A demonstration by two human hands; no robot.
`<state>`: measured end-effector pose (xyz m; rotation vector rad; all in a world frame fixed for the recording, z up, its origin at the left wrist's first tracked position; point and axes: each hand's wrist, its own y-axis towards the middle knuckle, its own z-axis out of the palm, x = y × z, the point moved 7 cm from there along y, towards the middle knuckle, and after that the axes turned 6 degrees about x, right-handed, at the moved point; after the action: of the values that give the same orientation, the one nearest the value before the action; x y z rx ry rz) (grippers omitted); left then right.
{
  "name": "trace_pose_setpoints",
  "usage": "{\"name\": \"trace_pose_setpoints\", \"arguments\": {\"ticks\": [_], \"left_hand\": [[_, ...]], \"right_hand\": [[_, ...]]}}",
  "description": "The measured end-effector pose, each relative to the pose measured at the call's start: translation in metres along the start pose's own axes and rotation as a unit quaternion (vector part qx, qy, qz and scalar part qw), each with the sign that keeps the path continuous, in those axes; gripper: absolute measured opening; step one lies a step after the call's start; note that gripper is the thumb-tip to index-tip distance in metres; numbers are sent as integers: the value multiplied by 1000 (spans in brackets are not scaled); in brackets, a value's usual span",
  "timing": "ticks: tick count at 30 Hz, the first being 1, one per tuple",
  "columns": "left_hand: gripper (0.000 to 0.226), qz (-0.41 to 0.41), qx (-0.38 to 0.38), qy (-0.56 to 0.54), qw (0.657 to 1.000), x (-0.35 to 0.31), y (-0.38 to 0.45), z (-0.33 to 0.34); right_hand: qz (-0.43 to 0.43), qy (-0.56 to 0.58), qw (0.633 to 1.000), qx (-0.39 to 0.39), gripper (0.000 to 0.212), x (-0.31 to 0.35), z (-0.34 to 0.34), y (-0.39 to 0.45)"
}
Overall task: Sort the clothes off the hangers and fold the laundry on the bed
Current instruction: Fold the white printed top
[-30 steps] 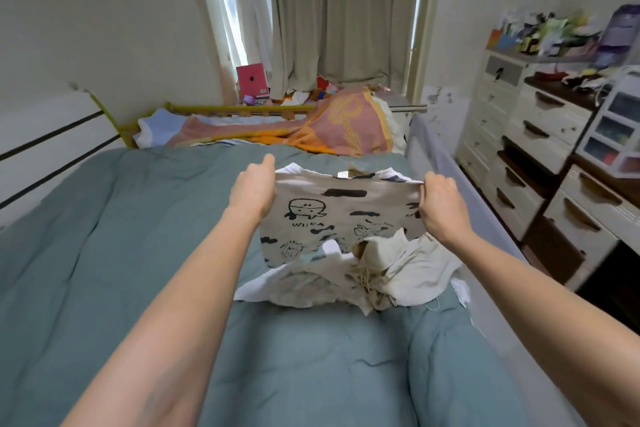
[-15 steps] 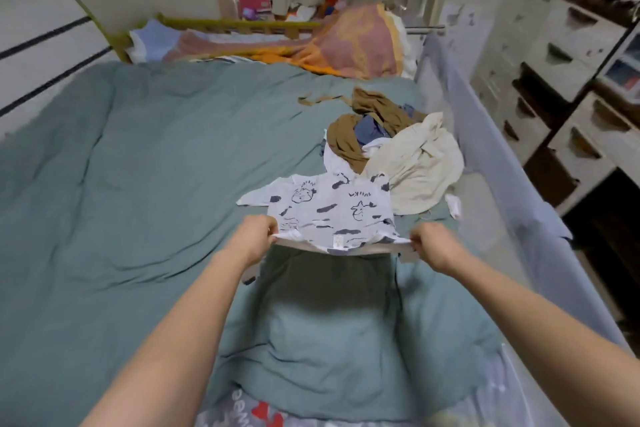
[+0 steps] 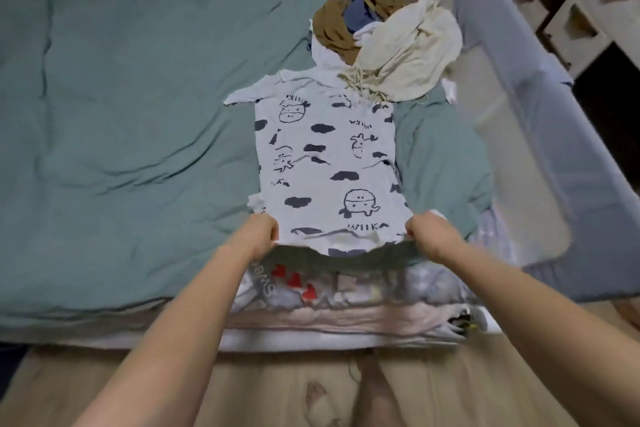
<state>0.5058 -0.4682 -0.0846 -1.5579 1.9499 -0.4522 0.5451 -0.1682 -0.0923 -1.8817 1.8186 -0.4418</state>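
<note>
A small white shirt (image 3: 325, 166) with dark cartoon prints lies spread flat on the green quilt (image 3: 131, 121), its neck end pointing away from me. My left hand (image 3: 258, 234) grips the near left corner of its hem. My right hand (image 3: 427, 234) grips the near right corner. Just beyond the shirt sits a heap of unfolded laundry: a cream garment (image 3: 412, 48), a brown garment (image 3: 341, 24) and a blue piece (image 3: 360, 15). The cream garment overlaps the shirt's far right shoulder.
A grey padded bed rail (image 3: 540, 87) runs along the right side of the bed. White drawers (image 3: 588, 7) stand beyond it. A printed sheet with red hearts (image 3: 298, 282) shows at the bed's near edge, with wooden floor (image 3: 311, 388) below.
The shirt went from held up in the air to laid flat on the quilt, pulled toward me. My view tilted down to the near edge of the bed.
</note>
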Motion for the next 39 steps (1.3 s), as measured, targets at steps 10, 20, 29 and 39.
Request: {"name": "trace_pose_setpoints", "arguments": {"ticks": [10, 20, 29, 39], "left_hand": [[11, -60, -19, 34, 997, 34, 12, -21], [17, -95, -108, -74, 987, 64, 133, -123], [24, -106, -180, -284, 936, 108, 288, -138], [43, -39, -288, -343, 893, 148, 406, -161]], "right_hand": [[-4, 57, 998, 35, 9, 12, 10, 9], [-48, 156, 984, -68, 17, 26, -117, 171], [-143, 254, 949, -117, 15, 98, -182, 379], [-165, 286, 930, -161, 26, 146, -187, 493]]}}
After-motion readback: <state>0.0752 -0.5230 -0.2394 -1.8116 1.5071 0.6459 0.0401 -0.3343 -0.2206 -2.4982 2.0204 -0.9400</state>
